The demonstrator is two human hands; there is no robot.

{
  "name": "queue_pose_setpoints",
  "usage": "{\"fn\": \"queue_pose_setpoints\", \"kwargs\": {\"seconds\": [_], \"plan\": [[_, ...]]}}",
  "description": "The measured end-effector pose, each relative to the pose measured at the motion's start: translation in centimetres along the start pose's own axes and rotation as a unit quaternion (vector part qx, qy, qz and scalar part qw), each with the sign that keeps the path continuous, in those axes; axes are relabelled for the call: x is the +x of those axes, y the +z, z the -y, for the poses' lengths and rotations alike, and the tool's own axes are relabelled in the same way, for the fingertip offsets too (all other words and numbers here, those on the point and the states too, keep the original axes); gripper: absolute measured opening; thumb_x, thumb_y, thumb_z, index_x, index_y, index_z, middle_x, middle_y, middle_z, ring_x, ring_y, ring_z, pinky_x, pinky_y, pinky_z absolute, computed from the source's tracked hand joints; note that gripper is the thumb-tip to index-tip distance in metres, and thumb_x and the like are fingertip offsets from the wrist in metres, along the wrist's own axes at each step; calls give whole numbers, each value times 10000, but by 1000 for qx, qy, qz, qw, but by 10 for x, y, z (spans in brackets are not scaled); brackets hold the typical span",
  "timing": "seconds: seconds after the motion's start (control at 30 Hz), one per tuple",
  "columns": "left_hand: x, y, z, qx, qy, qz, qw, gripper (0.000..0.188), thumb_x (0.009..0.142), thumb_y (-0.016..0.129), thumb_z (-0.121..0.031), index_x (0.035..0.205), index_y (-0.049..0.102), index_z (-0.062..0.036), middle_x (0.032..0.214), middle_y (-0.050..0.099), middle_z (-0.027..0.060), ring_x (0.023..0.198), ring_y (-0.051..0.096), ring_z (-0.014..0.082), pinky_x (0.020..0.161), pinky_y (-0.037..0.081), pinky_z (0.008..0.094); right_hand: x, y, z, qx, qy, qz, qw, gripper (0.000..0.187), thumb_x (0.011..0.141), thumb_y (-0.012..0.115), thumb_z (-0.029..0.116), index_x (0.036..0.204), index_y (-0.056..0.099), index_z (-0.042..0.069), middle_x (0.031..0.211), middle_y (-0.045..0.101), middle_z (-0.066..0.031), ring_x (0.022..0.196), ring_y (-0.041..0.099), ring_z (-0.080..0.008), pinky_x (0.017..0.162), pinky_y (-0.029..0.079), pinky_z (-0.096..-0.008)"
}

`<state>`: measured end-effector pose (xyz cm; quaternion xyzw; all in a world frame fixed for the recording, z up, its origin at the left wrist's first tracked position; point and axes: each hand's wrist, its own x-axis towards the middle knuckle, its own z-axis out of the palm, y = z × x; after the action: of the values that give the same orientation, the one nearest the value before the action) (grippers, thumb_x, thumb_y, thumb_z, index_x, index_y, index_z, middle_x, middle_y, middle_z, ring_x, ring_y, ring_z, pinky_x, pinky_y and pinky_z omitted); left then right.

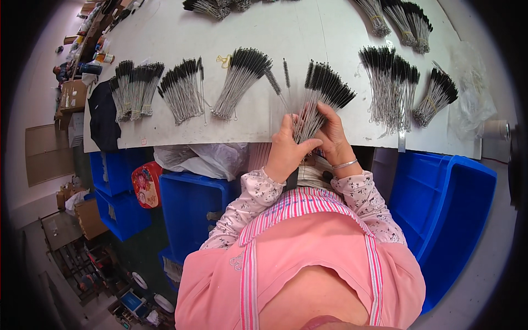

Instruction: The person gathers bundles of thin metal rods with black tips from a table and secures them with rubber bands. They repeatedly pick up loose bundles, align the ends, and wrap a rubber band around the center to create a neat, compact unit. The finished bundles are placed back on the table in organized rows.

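Note:
At the table's front edge, my left hand (287, 147) and my right hand (332, 136) are closed around one bundle of thin wire-handled brushes (315, 107). Its black bristle heads fan out toward the far side, and the looped wire ends are partly hidden by my fingers. Two brushes (275, 84) stand apart from the bundle on its left, their stems running down toward my left hand. Just left of these lies a brush bundle (236, 88) on the table. Over on the right is a wide pile of the same brushes (388, 88).
More brush bundles lie at the left (137, 91), far right (437, 99) and back (407, 22) of the white table (264, 33). A dark cloth (103, 118) hangs over its left corner. Blue crates (448, 220) stand below both sides. Clear plastic (472, 88) lies at right.

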<state>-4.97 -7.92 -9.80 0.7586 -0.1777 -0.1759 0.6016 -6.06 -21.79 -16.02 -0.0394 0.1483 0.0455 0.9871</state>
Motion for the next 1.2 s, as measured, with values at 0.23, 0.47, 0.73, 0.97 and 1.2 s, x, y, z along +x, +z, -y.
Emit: {"fn": "queue_pose_setpoints", "kwargs": {"seconds": [0.23, 0.47, 0.73, 0.97, 1.2], "plan": [[0, -13, -29, -199, -186, 91, 958, 336, 797, 710, -64, 1072, 524, -10, 799, 606, 40, 599, 569, 79, 495, 462, 213, -11, 28, -2, -238, -97, -55, 965, 324, 895, 624, 262, 1070, 619, -10, 1008, 666, -122, 918, 646, -229, 821, 537, -376], [-9, -28, -11, -366, -266, 280, 847, 239, 887, 596, -226, 1022, 515, -46, 646, 509, 32, 432, 449, 114, 361, 312, 225, -23, 37, -3, -111, 85, 110, 984, 519, 959, 486, 354, 1333, 404, 3, 1250, 557, -197, 1055, 620, -299, 697, 582, -348], [10, -56, 5, 38, -168, 40, 984, 555, 782, 697, -511, 990, 605, -4, 820, 625, 77, 658, 611, 212, 542, 479, 331, 6, 53, 0, -281, -37, -121, 951, 262, 830, 668, 107, 1046, 547, 22, 703, 555, -50, 519, 547, -153, 455, 463, -281], [49, -112, 18, 615, 55, -222, 755, 665, 717, 742, -466, 1130, 539, 14, 995, 625, 165, 1028, 561, 318, 843, 441, 410, 36, 59, 23, -611, -155, -137, 764, 371, 763, 748, 205, 953, 501, 3, 597, 505, -18, 422, 476, -146, 403, 431, -294], [87, -126, 59, 588, -9, -119, 800, 365, 795, 643, -215, 1042, 500, 12, 928, 620, 201, 838, 643, 359, 718, 513, 441, 120, 76, 55, -808, -327, -256, 417, 801, 692, 780, 392, 1267, 417, -32, 897, 608, -195, 807, 620, -340, 726, 510, -413]]}}
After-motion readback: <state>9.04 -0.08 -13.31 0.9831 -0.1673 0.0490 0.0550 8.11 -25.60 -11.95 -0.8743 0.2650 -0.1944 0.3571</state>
